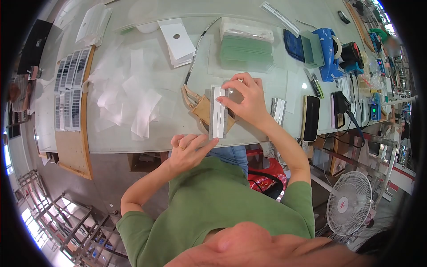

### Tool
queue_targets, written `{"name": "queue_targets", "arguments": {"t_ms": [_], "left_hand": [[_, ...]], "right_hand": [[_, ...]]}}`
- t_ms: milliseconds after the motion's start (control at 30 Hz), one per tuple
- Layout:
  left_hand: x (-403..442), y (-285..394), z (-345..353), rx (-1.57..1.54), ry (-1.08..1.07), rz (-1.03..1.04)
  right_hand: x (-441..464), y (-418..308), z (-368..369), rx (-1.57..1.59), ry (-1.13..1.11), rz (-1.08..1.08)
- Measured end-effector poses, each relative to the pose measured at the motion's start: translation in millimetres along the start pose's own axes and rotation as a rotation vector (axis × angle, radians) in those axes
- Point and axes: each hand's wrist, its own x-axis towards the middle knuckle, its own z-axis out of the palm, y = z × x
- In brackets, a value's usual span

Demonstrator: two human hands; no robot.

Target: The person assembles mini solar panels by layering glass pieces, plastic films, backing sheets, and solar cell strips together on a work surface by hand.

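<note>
A narrow white strip (218, 120) with dark lines and greyish see-through edges lies lengthwise in front of me. Under it sits a tan block (203, 110) with a strap-like piece and a braided cord (194, 60) running up from it. My right hand (247, 99) has its thumb and index finger curled at the strip's upper right edge. My left hand (189, 153) rests by the table's front edge, fingers extended, with the index fingertip touching the strip's lower end. A similar strip (278, 109) lies to the right, beyond my right wrist.
Loose translucent sheets (120, 98) spread at left, beside a wooden board with several small panels (71, 89). A stack of greenish glass plates (247, 51) stands behind. White cards (178, 40), a blue tape dispenser (327, 55), tweezers (316, 82) and a phone (310, 118) lie about.
</note>
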Motion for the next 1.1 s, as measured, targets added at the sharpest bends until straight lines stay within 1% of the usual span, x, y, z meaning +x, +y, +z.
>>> {"name": "queue_targets", "arguments": {"t_ms": [200,267,367,433,500,533,567,600,633,667,700,733,800,833,900,933,1000,1033,1100], "left_hand": [[-0.7,-1.0,2.4,0.003,0.02,0.013],[-0.6,-1.4,1.9,0.005,0.02,0.014],[-2.5,-3.0,1.9,0.019,0.008,0.023],[-6.0,-4.9,2.9,0.005,0.076,0.097],[-5.0,-12.8,-0.6,0.001,0.209,0.336],[-3.1,-16.1,-3.2,0.023,0.272,0.385],[3.2,-23.9,-8.8,0.056,0.261,0.385],[10.0,-36.9,-13.3,0.092,0.251,0.384],[19.4,-56.8,-13.2,0.083,0.203,0.306],[35.0,-74.1,-4.8,0.049,0.0,0.031],[81.7,-79.2,-25.2,0.136,0.096,-0.067],[111.4,-97.5,-27.8,0.0,0.118,-0.205],[146.6,-135.3,-21.5,-0.129,0.036,-0.376],[154.9,-151.4,-18.3,-0.121,0.047,-0.371],[165.1,-176.2,-15.1,-0.387,-0.247,-0.518],[167.6,-181.6,-17.5,-0.383,-0.248,-0.512],[175.2,-183.5,-29.8,-0.448,-0.389,-0.553],[175.4,-187.7,-30.9,-0.449,-0.392,-0.556],[177.6,-197.4,-32.7,-0.663,-0.428,-0.688]], "right_hand": [[1.7,-4.1,-0.8,-0.004,0.025,0.004],[0.9,-3.4,-0.6,-0.004,-0.014,0.015],[1.7,-3.2,-1.0,-0.002,-0.002,-0.009],[2.4,-3.6,-3.4,0.014,0.025,0.004],[3.9,-4.5,-9.8,0.031,0.055,0.012],[4.0,-5.0,-15.5,0.071,0.102,0.087],[3.1,-4.8,-19.5,0.113,0.147,0.16],[2.0,-3.3,-21.7,0.119,0.146,0.152],[1.5,-1.4,-23.3,0.118,0.138,0.172],[0.7,-1.5,-23.0,0.117,0.128,0.192],[0.4,-2.1,-20.3,0.121,0.129,0.18],[-0.9,-2.1,-16.9,0.11,0.118,0.148],[-3.4,-3.2,-14.9,0.096,0.112,0.104],[-4.6,-4.0,-15.2,0.091,0.098,0.1],[-4.1,-3.2,-18.4,0.085,0.095,0.09],[-6.9,-1.7,-21.1,0.079,0.102,0.101],[-10.6,0.2,-22.6,0.075,0.108,0.12],[-11.2,1.0,-22.7,0.083,0.103,0.145],[-8.1,0.5,-22.7,0.091,0.096,0.163]]}}
